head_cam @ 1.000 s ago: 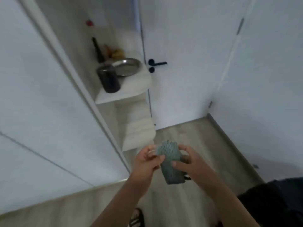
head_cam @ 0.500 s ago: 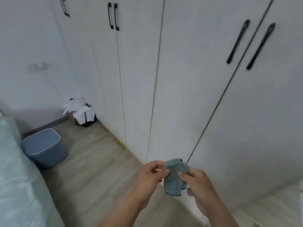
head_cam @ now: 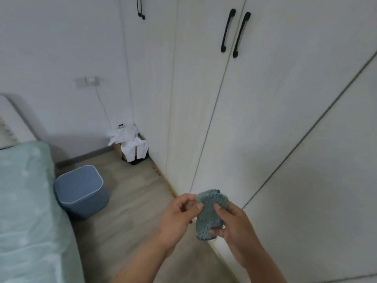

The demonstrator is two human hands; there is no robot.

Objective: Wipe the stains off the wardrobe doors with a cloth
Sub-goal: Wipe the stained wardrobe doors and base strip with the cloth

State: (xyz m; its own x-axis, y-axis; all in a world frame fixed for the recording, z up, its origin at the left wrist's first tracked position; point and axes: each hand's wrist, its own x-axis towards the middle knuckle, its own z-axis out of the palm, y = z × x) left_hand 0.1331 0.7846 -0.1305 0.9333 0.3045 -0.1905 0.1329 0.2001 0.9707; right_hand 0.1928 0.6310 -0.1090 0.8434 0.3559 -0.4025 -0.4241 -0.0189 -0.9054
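While the left hand [head_cam: 179, 215] pinches its upper edge and the right hand [head_cam: 234, 223] grips its side, the cloth [head_cam: 210, 213] looks soft, light; best bunched before wiping the wardrobe doors [head_cam: 255, 111] beyond.

Nothing written could be read: no label, brand, number or sign. The wardrobe doors [head_cam: 265, 119] showed plain white faces, and the cloth [head_cam: 210, 215] carried only its knobbly weave. The wall socket [head_cam: 89, 81] and a small dark tag [head_cam: 121, 125] low on the wall beside the white bag [head_cam: 130, 144] were too small and blurred to tell whether they bore any marking.
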